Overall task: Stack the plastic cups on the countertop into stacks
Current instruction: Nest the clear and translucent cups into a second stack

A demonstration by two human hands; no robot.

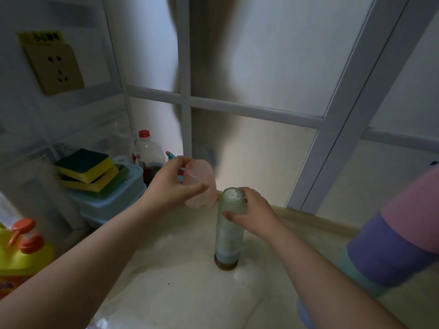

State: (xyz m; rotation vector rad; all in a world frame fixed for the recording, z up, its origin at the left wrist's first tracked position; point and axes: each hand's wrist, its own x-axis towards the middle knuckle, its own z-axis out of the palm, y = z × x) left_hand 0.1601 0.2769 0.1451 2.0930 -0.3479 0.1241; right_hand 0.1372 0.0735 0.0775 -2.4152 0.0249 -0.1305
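Note:
A tall stack of upside-down plastic cups (pixel 229 231), pale green on top with a brown one at the bottom, stands on the beige countertop (pixel 180 269). My right hand (pixel 254 213) grips the stack near its top. My left hand (pixel 174 186) holds a translucent pink cup (pixel 202 186), upside down, just left of and slightly above the stack's top. A second, larger stack of pink, purple and teal cups (pixel 399 241) leans in at the right edge.
At the left stand a blue lidded box (pixel 111 200) topped with yellow-green sponges (pixel 88 170), a red-capped bottle (pixel 148 153) and a yellow detergent bottle (pixel 21 255). A frosted window with white frames runs behind the counter.

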